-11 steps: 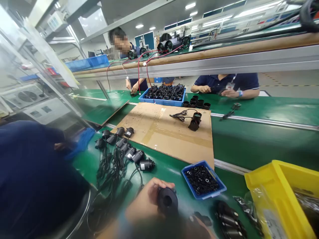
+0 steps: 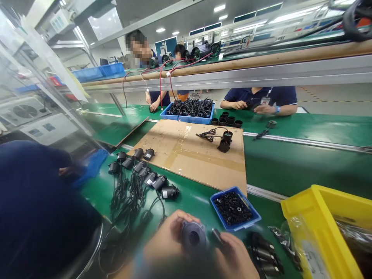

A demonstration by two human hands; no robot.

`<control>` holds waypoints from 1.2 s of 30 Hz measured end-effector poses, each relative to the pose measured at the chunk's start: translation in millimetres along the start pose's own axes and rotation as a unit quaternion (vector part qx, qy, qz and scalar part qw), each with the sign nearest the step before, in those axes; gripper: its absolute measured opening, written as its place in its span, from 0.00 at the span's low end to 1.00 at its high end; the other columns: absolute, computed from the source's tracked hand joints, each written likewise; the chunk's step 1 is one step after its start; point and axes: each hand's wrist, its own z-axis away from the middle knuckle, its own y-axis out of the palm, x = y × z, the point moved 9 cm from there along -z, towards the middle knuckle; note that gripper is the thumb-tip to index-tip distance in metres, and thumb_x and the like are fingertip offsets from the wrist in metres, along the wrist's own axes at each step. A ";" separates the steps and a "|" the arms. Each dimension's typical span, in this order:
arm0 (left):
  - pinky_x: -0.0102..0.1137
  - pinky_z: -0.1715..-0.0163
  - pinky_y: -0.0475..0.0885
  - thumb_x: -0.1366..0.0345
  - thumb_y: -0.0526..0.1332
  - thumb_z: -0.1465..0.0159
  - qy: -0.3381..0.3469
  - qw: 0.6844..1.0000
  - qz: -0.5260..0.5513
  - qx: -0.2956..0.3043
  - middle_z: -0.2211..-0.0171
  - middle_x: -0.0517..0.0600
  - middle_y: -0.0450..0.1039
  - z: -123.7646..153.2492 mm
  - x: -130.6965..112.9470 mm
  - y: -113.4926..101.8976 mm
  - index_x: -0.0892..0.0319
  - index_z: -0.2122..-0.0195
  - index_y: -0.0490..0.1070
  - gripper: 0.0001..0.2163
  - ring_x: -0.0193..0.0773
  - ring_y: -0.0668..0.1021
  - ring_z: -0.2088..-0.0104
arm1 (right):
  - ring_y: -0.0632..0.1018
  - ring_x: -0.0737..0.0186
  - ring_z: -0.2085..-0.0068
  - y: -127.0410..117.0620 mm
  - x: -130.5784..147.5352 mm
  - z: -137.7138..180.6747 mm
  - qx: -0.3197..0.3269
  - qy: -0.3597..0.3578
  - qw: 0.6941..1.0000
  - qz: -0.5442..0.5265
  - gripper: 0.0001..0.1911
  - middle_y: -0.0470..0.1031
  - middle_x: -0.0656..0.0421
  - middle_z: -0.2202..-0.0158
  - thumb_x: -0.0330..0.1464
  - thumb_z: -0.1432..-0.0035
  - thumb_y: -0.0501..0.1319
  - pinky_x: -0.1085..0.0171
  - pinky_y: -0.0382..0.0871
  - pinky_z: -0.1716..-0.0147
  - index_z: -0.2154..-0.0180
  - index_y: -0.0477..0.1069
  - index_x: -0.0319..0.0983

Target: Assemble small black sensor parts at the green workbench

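My left hand point(image 2: 167, 240) grips the round housing point(image 2: 193, 237), my right hand point(image 2: 235, 254) pinching a small part point(image 2: 217, 237) just beside it, unfitted; finished units point(image 2: 145, 172) lie beyond.

Matt black plastic housing point(image 2: 193, 237), glossy green belt point(image 2: 290, 166), taped brown cardboard sheet point(image 2: 186, 155), yellow plastic bin point(image 2: 305, 209).

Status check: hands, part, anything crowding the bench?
Left hand grips round black part. Right hand pinches small dark piece beside it. Blue tray of rings just ahead; corded units to the left.
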 end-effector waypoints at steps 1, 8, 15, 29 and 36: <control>0.40 0.47 0.68 0.66 0.83 0.59 0.004 1.000 -0.005 -0.002 0.51 0.54 0.77 1.5 -0.3 -0.9 0.52 0.54 0.72 0.32 0.47 0.78 0.48 | 0.82 0.58 0.53 4.1 10.6 -6.5 -0.003 -0.070 0.995 0.078 0.16 0.80 0.56 0.53 0.44 0.44 0.67 0.65 0.79 0.56 0.56 0.77 0.45; 0.39 0.50 0.67 0.56 0.83 0.64 -0.006 0.995 -0.052 -0.083 0.50 0.54 0.76 16.9 6.0 -25.5 0.53 0.55 0.72 0.35 0.50 0.77 0.49 | 0.83 0.61 0.59 39.4 13.1 -18.5 0.025 -0.236 0.921 0.310 0.12 0.80 0.57 0.55 0.43 0.35 0.57 0.64 0.77 0.61 0.58 0.74 0.45; 0.38 0.49 0.67 0.59 0.84 0.65 -0.008 0.998 -0.031 -0.060 0.49 0.55 0.76 17.8 9.8 -30.4 0.53 0.54 0.73 0.36 0.50 0.76 0.47 | 0.82 0.59 0.66 30.0 2.6 -4.8 0.013 -0.283 0.881 0.379 0.14 0.81 0.55 0.58 0.46 0.40 0.63 0.63 0.72 0.69 0.59 0.75 0.45; 0.42 0.44 0.68 0.57 0.81 0.56 -0.022 0.990 -0.135 0.019 0.50 0.56 0.79 17.4 -4.9 -8.3 0.55 0.51 0.77 0.30 0.53 0.78 0.48 | 0.69 0.49 0.41 29.5 177.8 4.5 0.010 -0.481 0.813 0.327 0.23 0.75 0.58 0.45 0.57 0.50 0.64 0.51 0.56 0.40 0.60 0.75 0.50; 0.42 0.42 0.68 0.59 0.80 0.55 -0.081 0.971 -0.215 0.063 0.50 0.56 0.78 16.2 -5.3 -3.5 0.57 0.49 0.77 0.30 0.53 0.77 0.47 | 0.67 0.51 0.37 53.5 124.4 10.9 0.056 -0.432 0.845 0.310 0.27 0.71 0.57 0.40 0.58 0.48 0.62 0.54 0.60 0.39 0.56 0.73 0.46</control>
